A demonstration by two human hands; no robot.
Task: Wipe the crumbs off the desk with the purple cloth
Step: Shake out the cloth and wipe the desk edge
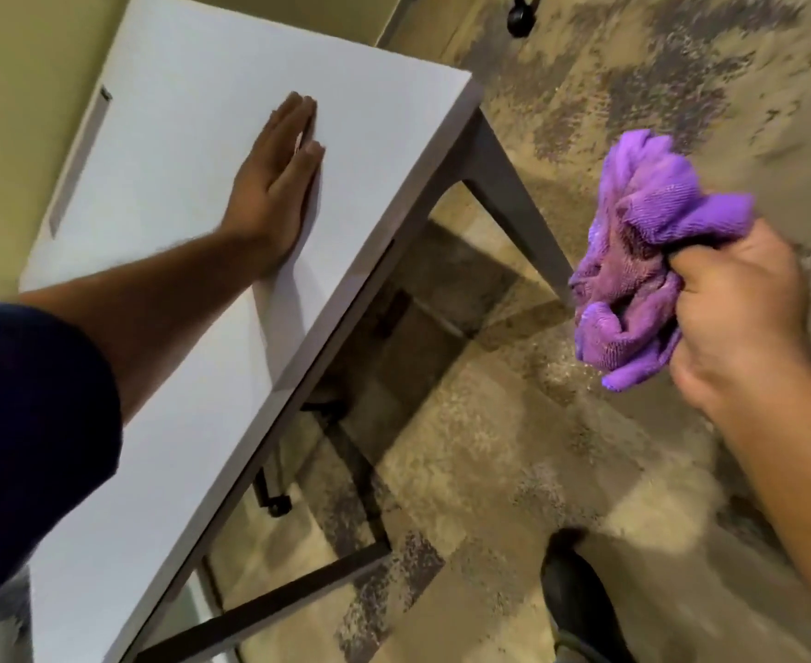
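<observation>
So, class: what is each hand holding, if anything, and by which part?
The right hand has the purple cloth bunched in its grip by one crumpled end, held off the desk's side. The left hand holds nothing; it lies flat on the desk.

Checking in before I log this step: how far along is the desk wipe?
Looks nearly done: no crumbs show on the visible white desk top, though its near corner is hidden by the arm. In hand: the right hand has the purple cloth bunched in its grip, held off the desk above the carpet; the left hand lies flat on the desktop. Left: possibly a final check of that hidden corner.
</observation>
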